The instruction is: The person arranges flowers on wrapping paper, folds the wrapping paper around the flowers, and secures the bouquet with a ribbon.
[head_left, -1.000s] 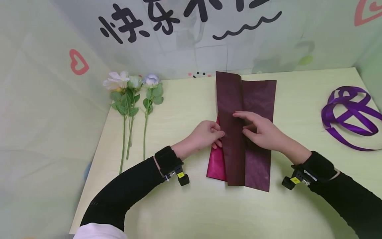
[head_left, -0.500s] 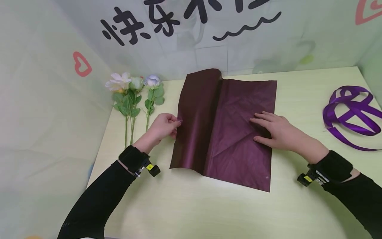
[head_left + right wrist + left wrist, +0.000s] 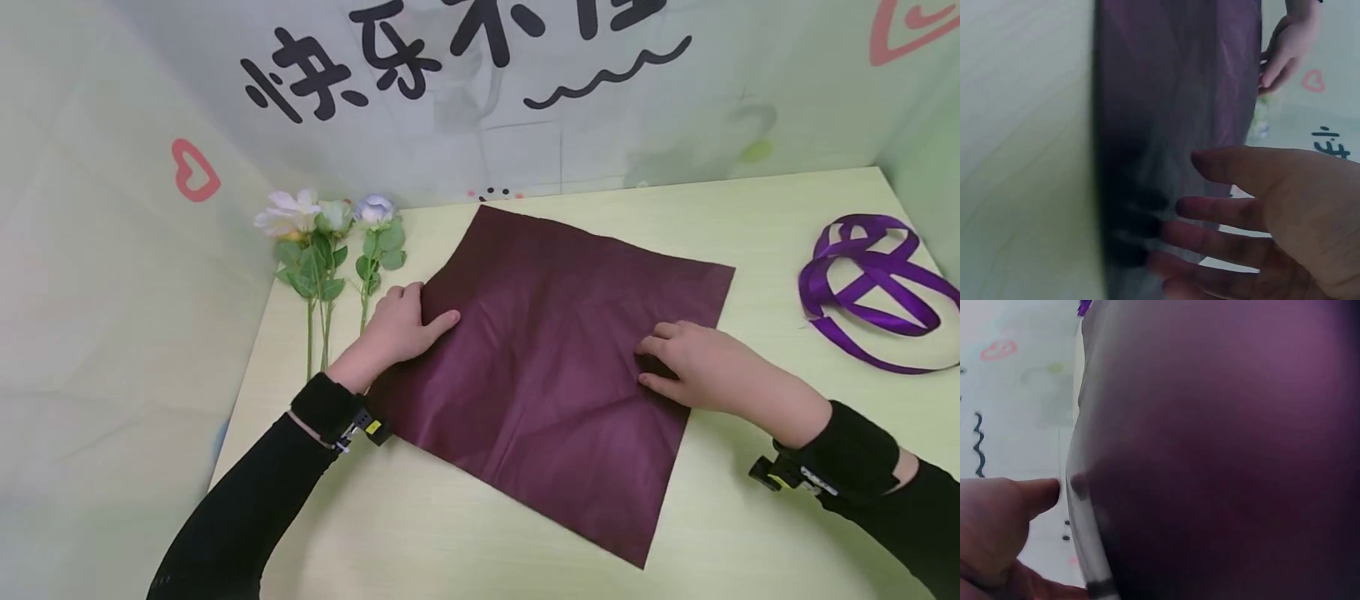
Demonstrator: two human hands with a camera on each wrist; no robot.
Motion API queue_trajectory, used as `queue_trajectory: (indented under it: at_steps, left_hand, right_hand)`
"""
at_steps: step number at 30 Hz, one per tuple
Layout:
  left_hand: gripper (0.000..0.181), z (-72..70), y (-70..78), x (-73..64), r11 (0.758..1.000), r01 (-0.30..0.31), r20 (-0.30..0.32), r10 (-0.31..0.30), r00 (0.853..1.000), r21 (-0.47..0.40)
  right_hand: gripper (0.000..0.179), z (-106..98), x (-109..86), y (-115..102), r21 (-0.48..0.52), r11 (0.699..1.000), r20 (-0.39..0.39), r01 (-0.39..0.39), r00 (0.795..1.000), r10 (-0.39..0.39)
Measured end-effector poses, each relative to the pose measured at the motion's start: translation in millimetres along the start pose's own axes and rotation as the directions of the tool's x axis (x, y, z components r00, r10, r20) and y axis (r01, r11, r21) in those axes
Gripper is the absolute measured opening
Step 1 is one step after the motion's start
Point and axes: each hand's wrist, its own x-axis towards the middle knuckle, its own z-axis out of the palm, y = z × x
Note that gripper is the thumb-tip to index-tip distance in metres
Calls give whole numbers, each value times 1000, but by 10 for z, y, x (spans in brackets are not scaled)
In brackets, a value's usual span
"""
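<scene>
A dark maroon sheet of wrapping paper (image 3: 555, 358) lies spread and turned at an angle on the table. At its left edge is my left hand (image 3: 405, 327), thumb extended over the paper and the other fingers along the edge. In the left wrist view the thumb (image 3: 1041, 495) comes close to the sheet's border. My right hand (image 3: 712, 367) rests near the sheet's right edge, fingers slightly bent with their tips on the paper. The right wrist view shows these fingers (image 3: 1222, 244) spread against the sheet, pinching nothing.
Artificial flowers (image 3: 300, 242) with long green stems lie at the table's back left, close to my left hand. A loose coil of purple ribbon (image 3: 862, 275) is at the right. Behind the table (image 3: 450, 533) stands a printed backdrop (image 3: 420, 142).
The folded sheet has been opened out to the left, then rotated clockwise. My left hand moved left with its edge and has released its pinch. The pink layer is out of sight.
</scene>
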Motion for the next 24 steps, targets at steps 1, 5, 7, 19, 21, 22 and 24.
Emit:
queue_trajectory:
  at_steps: [1, 5, 7, 19, 21, 22, 24]
  left_hand:
    - [101, 20, 32, -11, 999, -15, -2, 15, 1000, 45]
    - [107, 104, 167, -63, 984, -83, 25, 81, 996, 154]
    - [103, 146, 222, -83, 974, -144, 44, 139, 989, 174]
    - [106, 372, 281, -121, 942, -329, 279, 299, 913, 68]
    - [108, 386, 273, -132, 934, -353, 284, 325, 902, 52]
    - [107, 374, 293, -152, 934, -353, 299, 323, 898, 51]
    - [109, 380, 278, -171, 924, -375, 310, 337, 889, 71]
  right_hand:
    - [23, -10, -2, -20, 15, 1000, 17, 3, 1000, -3]
    - [15, -41, 7, -26, 64, 998, 45, 25, 999, -28]
    - [17, -43, 21, 10, 67, 996, -2, 50, 999, -50]
    - [86, 76, 45, 262, 30, 994, 71, -102, 993, 99]
    - [87, 79, -7, 215, 8, 990, 78, -139, 987, 138]
    - [87, 77, -35, 187, -1, 989, 74, -150, 986, 150]
    - [86, 60, -85, 133, -22, 988, 63, -152, 986, 153]
